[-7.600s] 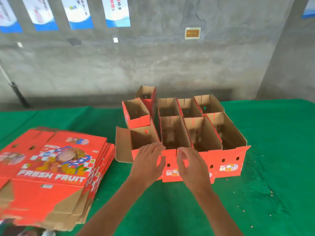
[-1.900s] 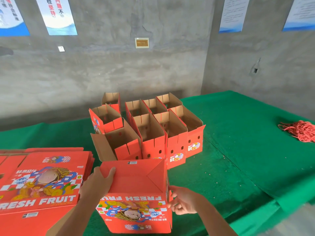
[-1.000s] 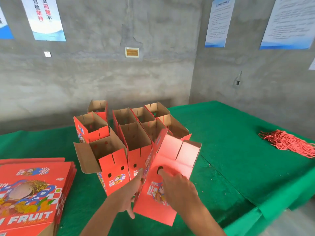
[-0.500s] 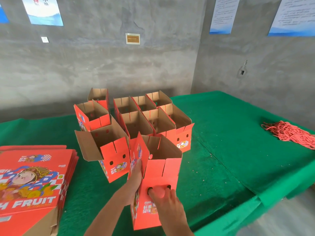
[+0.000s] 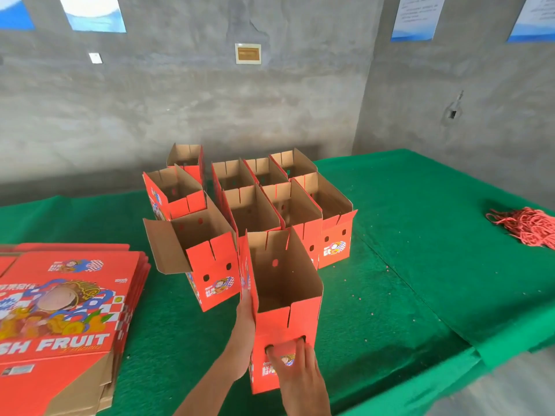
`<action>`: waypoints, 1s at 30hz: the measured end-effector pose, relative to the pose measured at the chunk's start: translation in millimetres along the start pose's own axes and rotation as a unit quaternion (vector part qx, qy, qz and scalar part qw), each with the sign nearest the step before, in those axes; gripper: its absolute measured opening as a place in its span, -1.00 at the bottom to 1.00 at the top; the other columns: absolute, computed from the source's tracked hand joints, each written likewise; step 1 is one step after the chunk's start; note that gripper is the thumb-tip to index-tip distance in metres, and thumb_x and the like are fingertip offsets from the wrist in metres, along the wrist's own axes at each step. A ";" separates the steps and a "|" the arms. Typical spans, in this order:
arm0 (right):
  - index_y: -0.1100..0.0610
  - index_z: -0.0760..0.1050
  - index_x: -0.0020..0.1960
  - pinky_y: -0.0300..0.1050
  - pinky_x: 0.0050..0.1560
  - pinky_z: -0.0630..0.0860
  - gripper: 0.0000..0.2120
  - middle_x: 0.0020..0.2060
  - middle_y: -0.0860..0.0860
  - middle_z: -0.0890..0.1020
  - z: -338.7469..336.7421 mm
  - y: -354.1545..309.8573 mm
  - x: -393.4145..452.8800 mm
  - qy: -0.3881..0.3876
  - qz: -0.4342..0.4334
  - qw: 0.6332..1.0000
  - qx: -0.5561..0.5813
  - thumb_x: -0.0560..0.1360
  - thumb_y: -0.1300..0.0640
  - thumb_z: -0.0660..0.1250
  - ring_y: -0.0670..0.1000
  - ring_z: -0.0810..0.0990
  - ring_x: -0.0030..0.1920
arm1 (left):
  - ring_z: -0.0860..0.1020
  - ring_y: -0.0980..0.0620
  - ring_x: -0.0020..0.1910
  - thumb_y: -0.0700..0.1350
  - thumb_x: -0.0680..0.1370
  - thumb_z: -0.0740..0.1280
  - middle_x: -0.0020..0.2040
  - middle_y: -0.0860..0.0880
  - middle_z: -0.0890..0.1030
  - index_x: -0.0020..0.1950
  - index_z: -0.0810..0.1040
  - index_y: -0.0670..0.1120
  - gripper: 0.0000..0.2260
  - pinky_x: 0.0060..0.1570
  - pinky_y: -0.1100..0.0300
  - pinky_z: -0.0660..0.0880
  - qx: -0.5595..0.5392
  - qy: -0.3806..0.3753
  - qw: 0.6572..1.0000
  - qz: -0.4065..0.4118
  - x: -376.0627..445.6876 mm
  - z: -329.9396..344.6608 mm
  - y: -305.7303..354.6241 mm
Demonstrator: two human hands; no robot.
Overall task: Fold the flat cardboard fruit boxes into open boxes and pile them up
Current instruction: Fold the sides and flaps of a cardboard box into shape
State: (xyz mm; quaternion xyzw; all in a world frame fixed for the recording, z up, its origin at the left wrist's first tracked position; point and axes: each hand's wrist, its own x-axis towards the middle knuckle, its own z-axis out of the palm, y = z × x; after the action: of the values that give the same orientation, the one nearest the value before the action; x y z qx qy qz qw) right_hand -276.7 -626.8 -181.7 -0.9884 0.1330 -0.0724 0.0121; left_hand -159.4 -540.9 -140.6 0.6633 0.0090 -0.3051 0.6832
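**New box stood up, being set against the group**

Tabletop (image 5: 420, 235): green felt cover, wide, carries everything. Landmark for these notes is the cluster of folded boxes (image 5: 258, 205) standing open-topped near its middle, red outside, brown inside.

Left of the cluster, near edge: stack of flat boxes (image 5: 69, 310), printed side up, "FRUIT" readable, several sheets deep. Plenty left to fold, so I judge the task only partly done.

Far right of the cluster, well apart: loose heap of red string (image 5: 528, 226).

Directly in front of the cluster, touching or just short of its front row: the new box (image 5: 285, 295), upright, open at the top, flaps standing.

Left hand (image 5: 244, 328): flat along the new box's left wall, fingers straight, pressing rather than gripping. Right hand (image 5: 295, 370): on the near end panel, fingertips curled into the two round holes there, so it has a hooked hold on the card.

Handling, my estimate: corrugated card, light, empty, stiff across panels but weak at the creases; the open shape will skew if pushed on one corner. The matte print should not be slippery. Best holds look like the finger holes in the end panels, or both long walls low down. Squeezing near the top rim would likely bow the walls inward.
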 end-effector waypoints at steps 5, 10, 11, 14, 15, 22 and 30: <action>-0.10 0.70 -0.08 -0.03 -0.20 0.69 -0.51 -0.11 0.32 0.68 19.3 11.9 11.8 -0.004 0.025 0.999 0.025 0.11 0.36 0.48 0.26 0.72 -0.15 | 0.65 0.26 0.08 0.65 0.37 -0.04 0.20 0.21 0.67 0.25 0.59 0.36 -0.30 0.12 -0.04 0.52 -0.002 0.010 1.000 0.018 10.1 11.1 11.4; -0.12 0.69 0.01 -0.03 -0.19 0.69 -0.35 -0.04 0.32 0.68 38.1 28.3 31.3 -0.046 0.011 0.998 0.031 -0.01 0.29 0.69 0.27 0.72 -0.09 | 0.21 -0.03 0.59 0.55 0.46 0.16 0.60 0.18 0.23 0.61 0.10 0.28 -0.22 0.52 -0.33 0.12 0.024 0.056 0.998 0.028 26.1 24.5 20.4; -0.12 0.67 0.06 -0.02 -0.15 0.69 -0.35 -0.02 0.32 0.67 42.4 29.7 34.9 -0.054 0.006 0.998 0.031 0.03 0.27 0.68 0.28 0.71 -0.05 | 0.20 -0.04 0.59 0.43 0.54 0.22 0.61 0.17 0.21 0.62 0.08 0.25 -0.28 0.52 -0.31 0.13 0.028 0.074 0.996 0.032 30.5 26.2 20.9; -0.12 0.56 0.23 0.08 0.09 0.65 -0.43 0.14 0.37 0.59 49.0 31.9 48.5 -0.069 -0.008 0.996 0.048 0.29 0.23 0.59 0.37 0.63 0.17 | 0.24 -0.05 0.56 0.10 0.66 0.20 0.60 0.09 0.25 0.63 0.12 0.15 -0.45 0.53 -0.25 0.16 0.037 0.114 0.992 0.033 44.8 30.2 26.6; -0.12 0.49 0.30 0.12 0.23 0.59 -0.48 0.25 0.38 0.53 50.8 33.1 53.4 -0.064 -0.010 0.996 0.056 0.42 0.23 0.49 0.39 0.54 0.29 | 0.28 -0.05 0.54 0.06 0.67 0.16 0.58 0.08 0.29 0.63 0.12 0.11 -0.47 0.52 -0.22 0.18 0.046 0.124 0.991 0.031 50.0 31.5 29.2; -0.12 0.34 0.39 0.08 0.50 0.31 -0.62 0.46 0.25 0.29 58.3 45.2 101.4 -0.066 -0.040 0.992 0.099 0.63 0.16 0.27 0.28 0.22 0.52 | 0.45 0.04 -0.13 -0.01 0.69 0.07 -0.07 0.16 0.44 0.27 0.37 0.15 -0.81 0.10 -0.12 0.48 0.109 0.162 0.980 0.024 80.6 40.3 56.9; -0.15 0.31 0.46 0.13 0.52 0.26 -0.58 0.43 0.26 0.30 59.8 42.4 138.2 -0.075 -0.070 0.985 0.136 0.64 0.12 0.26 0.30 0.18 0.53 | 0.55 -0.02 -0.18 0.01 0.69 0.04 -0.12 -0.04 0.55 0.00 0.36 0.10 -0.86 -0.05 -0.03 0.54 0.197 0.220 0.955 0.038 103.9 32.0 82.5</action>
State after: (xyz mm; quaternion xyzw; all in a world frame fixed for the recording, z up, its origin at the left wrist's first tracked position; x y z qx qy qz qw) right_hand -147.2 -704.0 -223.3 -0.9870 0.0515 -0.0164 0.1511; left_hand -52.1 -617.6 -105.7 0.8351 0.0735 -0.1212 0.5316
